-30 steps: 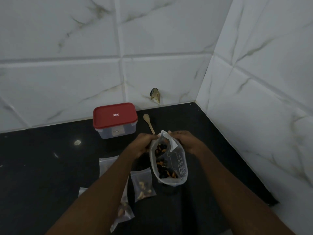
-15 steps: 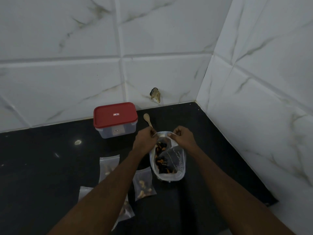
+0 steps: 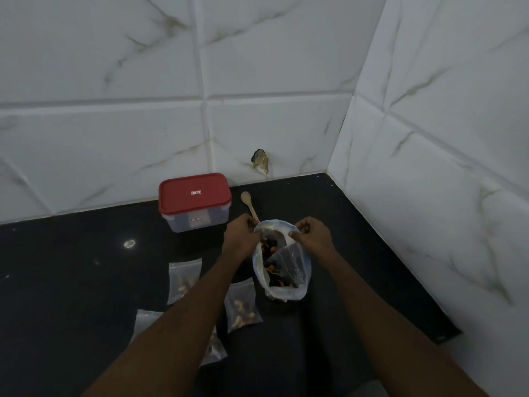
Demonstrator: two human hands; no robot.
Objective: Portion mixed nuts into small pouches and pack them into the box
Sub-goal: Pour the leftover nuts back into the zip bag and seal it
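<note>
A clear plastic bag of mixed nuts [image 3: 286, 270] stands on the black counter [image 3: 71, 282]. My left hand [image 3: 242, 233] pinches the left side of its mouth and my right hand [image 3: 310, 234] pinches the right side, holding it spread. Three small clear pouches lie to the left: one [image 3: 183, 279] near my left forearm, one [image 3: 243, 303] with nuts beside the bag, one [image 3: 148, 322] partly hidden under my left forearm. A clear box with a red lid [image 3: 194, 200] sits closed at the back. A wooden spoon [image 3: 248, 204] lies behind the bag.
White marble-pattern tiled walls [image 3: 429, 138] close in the counter at the back and on the right, meeting in a corner. A chipped spot [image 3: 261, 161] marks the back wall low down. The counter's edge ends at the lower right.
The bag went from tilted and raised toward me to standing lower on the counter. Both hands moved slightly away from me and pulled its mouth wider apart.
</note>
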